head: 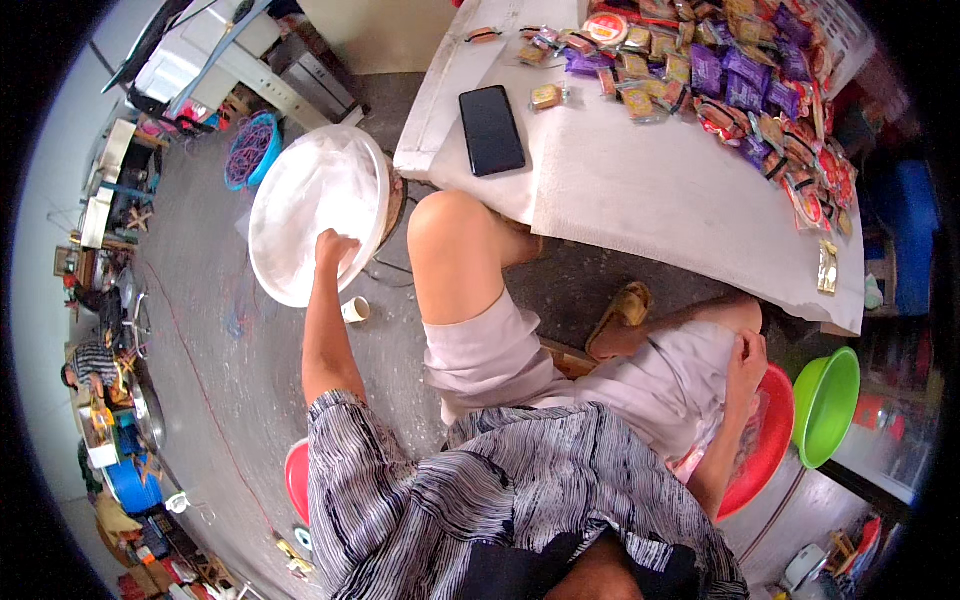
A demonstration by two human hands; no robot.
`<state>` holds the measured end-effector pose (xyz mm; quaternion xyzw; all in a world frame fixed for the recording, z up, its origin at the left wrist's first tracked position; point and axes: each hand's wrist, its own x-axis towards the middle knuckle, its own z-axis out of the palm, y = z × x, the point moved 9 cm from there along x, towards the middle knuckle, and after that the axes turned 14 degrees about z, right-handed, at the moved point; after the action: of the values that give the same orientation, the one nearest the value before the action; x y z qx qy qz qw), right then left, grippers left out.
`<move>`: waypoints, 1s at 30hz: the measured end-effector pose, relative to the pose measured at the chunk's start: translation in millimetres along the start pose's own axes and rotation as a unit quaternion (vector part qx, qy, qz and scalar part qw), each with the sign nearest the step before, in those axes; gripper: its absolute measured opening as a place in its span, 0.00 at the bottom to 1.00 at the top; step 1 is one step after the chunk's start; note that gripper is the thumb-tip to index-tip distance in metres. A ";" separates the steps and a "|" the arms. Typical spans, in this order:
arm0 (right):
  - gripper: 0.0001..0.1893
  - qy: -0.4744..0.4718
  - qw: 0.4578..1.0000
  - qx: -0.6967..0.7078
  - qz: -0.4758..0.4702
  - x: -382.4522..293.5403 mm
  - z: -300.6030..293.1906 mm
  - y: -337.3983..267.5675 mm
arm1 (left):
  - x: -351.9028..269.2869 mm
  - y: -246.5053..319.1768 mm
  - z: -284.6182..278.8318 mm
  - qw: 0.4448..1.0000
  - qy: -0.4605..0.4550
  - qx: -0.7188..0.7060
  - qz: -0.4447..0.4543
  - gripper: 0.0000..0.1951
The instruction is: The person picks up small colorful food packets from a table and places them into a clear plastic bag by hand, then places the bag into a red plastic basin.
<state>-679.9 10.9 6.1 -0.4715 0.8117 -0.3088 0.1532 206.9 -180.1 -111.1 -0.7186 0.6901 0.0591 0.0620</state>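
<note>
My left hand (335, 246) reaches over the near rim of a large white basin (300, 202) at my left; its fingertips are partly hidden, and I cannot tell if it holds anything. My right hand (746, 364) lies by my right knee, against the leg of my shorts (686, 367), fingers bent. Beside that forearm sits a red basin (776, 442) with clear plastic in it. Before me stands a table with a white cover (637, 180). A pile of small wrapped snacks (675, 60) covers its far right part, with purple packets (742, 79) among them.
A black phone (491, 131) lies near the table's left edge, a gold wrapper (827, 266) at its right. A green basin (829, 409) stands right of the red one. On the floor are a paper cup (356, 309) and a blue basin of cords (255, 150). Another person (94, 364) sits far left.
</note>
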 end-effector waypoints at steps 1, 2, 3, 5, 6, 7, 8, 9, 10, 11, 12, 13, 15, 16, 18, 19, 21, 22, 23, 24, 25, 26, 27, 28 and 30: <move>0.08 0.018 1.000 -0.024 0.007 0.6 -8.8 3.7 | 26.4 35.8 20.1 1.000 0.002 -0.016 -0.001 0.21; 0.08 0.034 0.998 -0.048 0.014 1.2 -16.7 6.9 | 46.8 70.7 35.6 1.000 0.001 -0.031 -0.005 0.18; 0.08 0.041 0.998 -0.046 0.010 0.1 -17.5 5.0 | 45.6 70.7 36.1 0.999 0.001 -0.024 -0.027 0.16; 0.08 0.051 0.998 -0.041 0.000 -1.0 -17.5 0.1 | 47.3 81.5 33.6 0.997 0.056 -0.047 0.022 0.13; 0.08 0.046 0.998 -0.044 -0.011 0.3 -12.1 -1.9 | 38.5 68.7 25.3 0.995 0.084 -0.047 0.037 0.11; 0.08 0.042 0.998 -0.044 -0.021 1.8 -7.1 -2.2 | 28.9 47.5 17.2 0.994 0.088 -0.062 0.024 0.11; 0.08 0.036 0.998 -0.044 -0.031 2.6 -1.3 -2.6 | 17.8 24.6 5.4 0.993 0.093 -0.075 0.010 0.11; 0.08 0.018 0.999 -0.028 -0.024 4.2 2.6 -1.5 | 7.4 10.8 -4.2 0.991 0.098 -0.092 -0.002 0.11; 0.08 0.015 0.999 -0.035 -0.017 6.6 -1.9 -2.0 | 9.3 26.4 -0.5 0.981 0.123 -0.151 -0.026 0.11; 0.08 0.023 0.998 -0.051 -0.007 8.9 -10.1 -1.3 | 18.6 64.4 1.0 0.964 0.145 -0.221 -0.043 0.11; 0.08 0.034 0.998 -0.059 -0.017 10.2 -13.4 -2.3 | 15.5 83.4 -11.0 0.944 0.169 -0.274 -0.069 0.11; 0.08 0.031 0.998 -0.053 -0.027 10.5 -10.2 -3.1 | 5.1 79.3 -24.8 0.945 0.185 -0.259 -0.074 0.11; 0.08 0.020 0.998 -0.046 -0.038 9.6 -3.3 -6.0 | -10.6 72.0 -48.3 0.946 0.214 -0.230 -0.081 0.11; 0.08 0.012 0.998 -0.046 -0.039 9.4 0.8 -8.3 | -18.5 68.6 -58.8 0.946 0.231 -0.212 -0.078 0.11; 0.08 -0.002 0.998 -0.039 -0.043 5.8 8.9 -12.3 | -33.3 64.4 -79.7 0.946 0.264 -0.177 -0.070 0.11; 0.08 0.004 0.998 -0.040 -0.043 5.1 6.4 -12.9 | -33.2 87.5 -99.1 0.937 0.310 -0.155 -0.036 0.10; 0.08 0.010 0.999 -0.026 -0.026 3.1 0.4 -14.6 | -39.1 145.7 -150.4 0.908 0.402 -0.112 0.037 0.07; 0.08 0.012 1.000 -0.012 -0.007 0.7 -4.5 -18.9 | -36.0 186.2 -179.2 0.895 0.419 -0.123 0.093 0.06; 0.08 0.012 1.000 0.001 0.014 -2.8 -7.0 -23.0 | -39.6 228.6 -210.1 0.880 0.432 -0.133 0.147 0.05; 0.08 0.015 1.000 0.018 0.017 -4.1 -6.0 -29.6 | -44.3 267.7 -235.6 0.861 0.445 -0.146 0.200 0.04; 0.08 -0.015 0.997 0.054 0.044 -3.1 4.3 -27.6 | -54.2 301.7 -255.3 0.833 0.465 -0.132 0.269 0.03; 0.08 -0.029 0.997 0.065 0.007 -5.6 7.9 -50.9 | -54.5 334.1 -258.4 0.847 0.414 -0.101 0.316 0.07; 0.08 -0.061 0.989 0.126 0.042 -8.6 16.8 -70.2 | -72.1 377.0 -272.3 0.803 0.449 -0.027 0.390 0.12; 0.08 -0.082 0.980 0.179 0.017 -6.1 26.5 -77.7 | -78.6 416.8 -277.5 0.780 0.445 -0.002 0.440 0.16; 0.09 -0.114 0.962 0.247 0.032 -1.4 47.9 -89.5 | -88.1 477.4 -262.4 0.782 0.363 0.082 0.499 0.17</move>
<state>-593.3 -37.6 27.3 -0.4245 0.7024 -0.4388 0.3660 -273.8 -157.1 158.9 -0.2340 0.9260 -0.2406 -0.1729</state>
